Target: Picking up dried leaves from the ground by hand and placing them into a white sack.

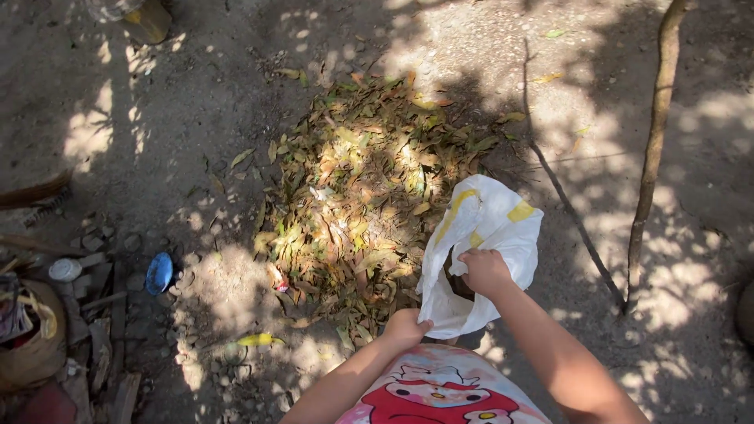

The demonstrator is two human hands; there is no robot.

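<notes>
while i watch from the head camera, both hands grip one bag at the edge of a leaf pile.

left hand: my left hand is curled shut, fingers pinching the lower rim of the white plastic bag, just below the leaf pile.

right hand: my right hand is a closed fist on the upper rim of the bag's mouth, fingers pressed together around the film, to the right of the pile's near edge.

bag: white and crumpled, with yellow patches toward its top; it hangs open between the two hands, touching the pile's right side.

risk: i judge the thin film could tear or slip from the fist if pulled hard, and the mouth may fold shut because only two points hold it.

risk two: the long stick, well right of the pile, and the thin twig beside the bag could snag it.

packages: a small blue lid-like piece lies left of the pile; a round white cap sits farther left among rubble.
</notes>
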